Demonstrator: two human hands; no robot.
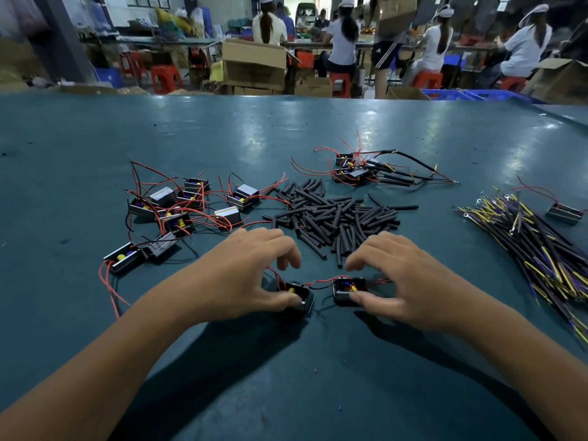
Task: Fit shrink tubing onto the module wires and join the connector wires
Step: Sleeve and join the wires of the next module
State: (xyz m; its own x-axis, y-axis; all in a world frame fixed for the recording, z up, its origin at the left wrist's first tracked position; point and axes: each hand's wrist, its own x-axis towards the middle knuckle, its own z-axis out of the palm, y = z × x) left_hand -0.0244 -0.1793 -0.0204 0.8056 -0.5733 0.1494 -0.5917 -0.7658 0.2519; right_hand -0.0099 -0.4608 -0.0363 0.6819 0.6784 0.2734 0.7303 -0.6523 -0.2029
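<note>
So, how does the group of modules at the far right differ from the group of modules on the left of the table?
The far right group already carries black sleeved leads running off to the right; the left group shows only thin bare red and black wires. The far right group is packed in one tight cluster; the left group is spread loosely. The far right group has fewer modules. Both are small black boxes with yellow parts, lying on the green table.

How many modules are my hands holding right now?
2. The left hand grips one module; the right hand grips the other module. More lie loose on the table.
</note>
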